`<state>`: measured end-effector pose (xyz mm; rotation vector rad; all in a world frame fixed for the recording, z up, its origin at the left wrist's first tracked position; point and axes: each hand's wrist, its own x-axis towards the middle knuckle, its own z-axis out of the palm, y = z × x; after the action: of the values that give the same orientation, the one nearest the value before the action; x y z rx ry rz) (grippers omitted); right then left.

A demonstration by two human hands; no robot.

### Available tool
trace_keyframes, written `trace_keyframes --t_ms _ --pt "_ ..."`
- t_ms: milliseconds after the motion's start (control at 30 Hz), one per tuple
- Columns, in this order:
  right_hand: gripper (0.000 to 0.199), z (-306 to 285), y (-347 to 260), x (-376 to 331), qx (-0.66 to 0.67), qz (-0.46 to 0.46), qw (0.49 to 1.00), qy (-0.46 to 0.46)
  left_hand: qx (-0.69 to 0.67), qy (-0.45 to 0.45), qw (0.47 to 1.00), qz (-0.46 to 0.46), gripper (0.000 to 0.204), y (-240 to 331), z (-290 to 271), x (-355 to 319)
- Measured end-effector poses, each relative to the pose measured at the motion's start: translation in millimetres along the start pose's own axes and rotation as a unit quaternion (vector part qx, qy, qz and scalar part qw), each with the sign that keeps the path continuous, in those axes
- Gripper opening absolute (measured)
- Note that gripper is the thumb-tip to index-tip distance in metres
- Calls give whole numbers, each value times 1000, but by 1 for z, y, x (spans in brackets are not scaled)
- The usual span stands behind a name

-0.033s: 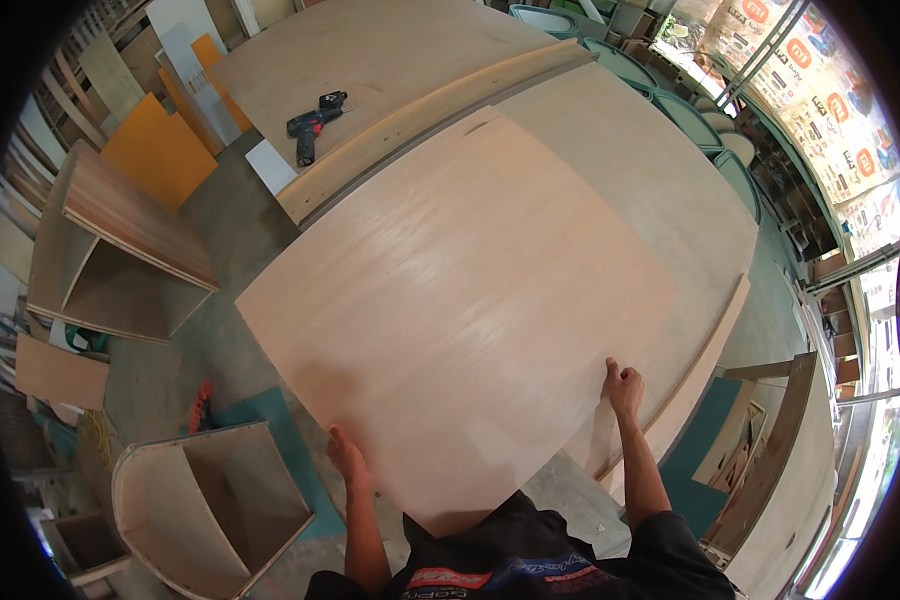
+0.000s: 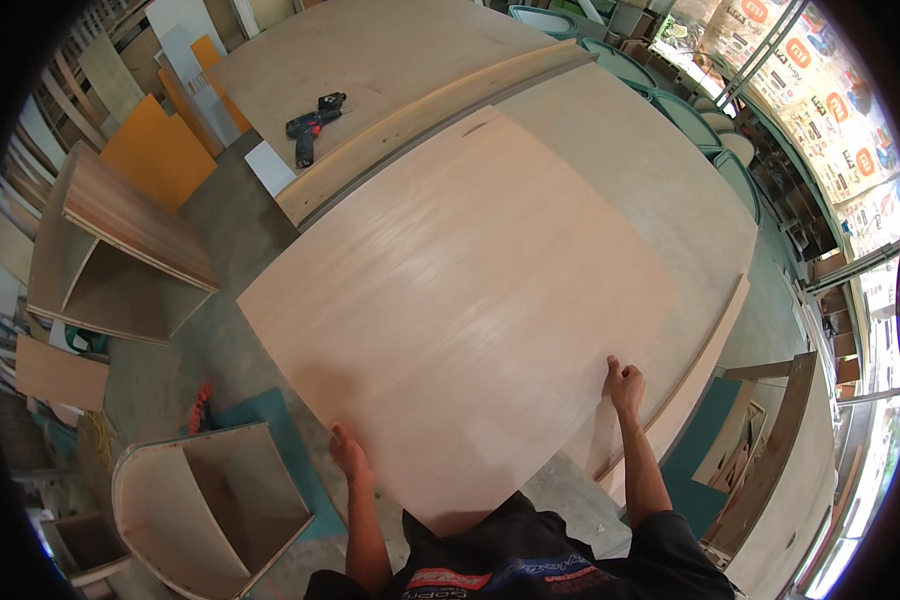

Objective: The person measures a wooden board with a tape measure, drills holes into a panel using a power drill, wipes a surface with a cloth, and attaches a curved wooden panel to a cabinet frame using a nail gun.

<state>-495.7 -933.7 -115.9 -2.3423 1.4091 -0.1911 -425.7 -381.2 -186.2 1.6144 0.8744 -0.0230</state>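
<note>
Over the table [image 2: 690, 190], a plywood sheet [image 2: 460, 300] lies with its near corner at the person's torso [image 2: 570, 550], left hand [image 2: 351, 456] and right hand [image 2: 625, 388] gripping the edges either side; step judged as positioning, next move calling for an even two-handed hold.

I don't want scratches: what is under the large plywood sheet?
Along the right of the plywood sheet, a pale flat surface shows and seems to continue underneath. Anything farther in is covered.

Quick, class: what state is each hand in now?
Left hand: closed, holding the board near left.
Right hand: closed, holding the board's right edge.
</note>
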Motion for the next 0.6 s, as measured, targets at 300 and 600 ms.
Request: trace_keyframes --t_ms 300,600 --pt "64 -5 -6 57 -13 41 999 6 44 -9 999 -21 68 49 72 -25" --pt "66 -5 -19 119 4 71 996 61 157 -26 974 162 54 -10 144 20"
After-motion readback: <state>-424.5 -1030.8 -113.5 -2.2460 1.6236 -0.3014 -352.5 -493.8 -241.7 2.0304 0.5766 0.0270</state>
